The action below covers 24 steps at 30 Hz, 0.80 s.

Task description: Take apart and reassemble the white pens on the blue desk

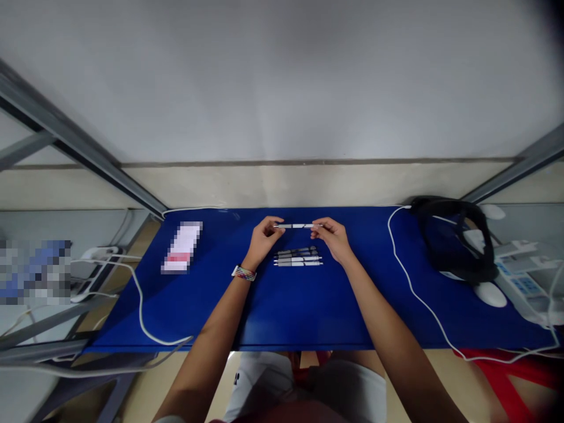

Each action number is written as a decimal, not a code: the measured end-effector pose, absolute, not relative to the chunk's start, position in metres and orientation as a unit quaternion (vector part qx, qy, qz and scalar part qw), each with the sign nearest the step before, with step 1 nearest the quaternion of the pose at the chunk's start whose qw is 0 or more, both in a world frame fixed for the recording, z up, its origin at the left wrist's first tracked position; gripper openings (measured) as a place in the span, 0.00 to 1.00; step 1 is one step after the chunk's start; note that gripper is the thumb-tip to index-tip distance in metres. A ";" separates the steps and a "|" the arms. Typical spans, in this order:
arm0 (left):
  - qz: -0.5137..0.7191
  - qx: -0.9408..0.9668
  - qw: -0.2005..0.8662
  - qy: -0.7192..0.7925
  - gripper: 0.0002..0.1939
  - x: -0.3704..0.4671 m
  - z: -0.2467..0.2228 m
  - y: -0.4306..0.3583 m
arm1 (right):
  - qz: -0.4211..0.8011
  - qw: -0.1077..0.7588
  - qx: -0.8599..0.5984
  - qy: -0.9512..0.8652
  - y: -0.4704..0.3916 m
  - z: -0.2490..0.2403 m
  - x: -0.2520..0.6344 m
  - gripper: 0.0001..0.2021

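both hands, left hand (pixel 267 234) and right hand (pixel 331 235), grasp a white-and-grey pen (pixel 299 226) by its opposite ends, level between them above the blue bench (pixel 304 317); more pens (pixel 298 258) lie side by side just nearer the body than the hands.

And here the left grip (pixel 265 235) and right grip (pixel 333 236) cover parts of the held pen (pixel 299 225) near its 2 ends! Down to the row of pens (pixel 298 259): any print is too small to read, and the darker ones at the back blur together. Over on the left, pixelation masks the pale rectangular item (pixel 181 248) and the blue item (pixel 37 270)! Across to the right, labels on the white box (pixel 522 285) are blurred, and the red stool (pixel 506 385) runs out of frame!
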<state>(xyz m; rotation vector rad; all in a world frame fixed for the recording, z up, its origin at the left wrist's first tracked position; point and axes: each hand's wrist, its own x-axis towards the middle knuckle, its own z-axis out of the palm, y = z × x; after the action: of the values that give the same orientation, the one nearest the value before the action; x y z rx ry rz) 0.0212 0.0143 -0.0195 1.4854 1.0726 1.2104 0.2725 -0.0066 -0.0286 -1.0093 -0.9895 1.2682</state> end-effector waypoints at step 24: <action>0.546 0.570 0.451 0.416 0.21 0.022 -0.028 0.020 | 0.543 0.607 -0.419 -0.401 -0.002 -0.030 0.271 0.18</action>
<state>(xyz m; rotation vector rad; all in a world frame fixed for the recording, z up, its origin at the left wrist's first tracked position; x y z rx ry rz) 0.0221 0.0201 -0.0281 1.4102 1.0283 1.3506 0.2705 -0.0023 -0.0302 -0.9682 -0.9278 1.2552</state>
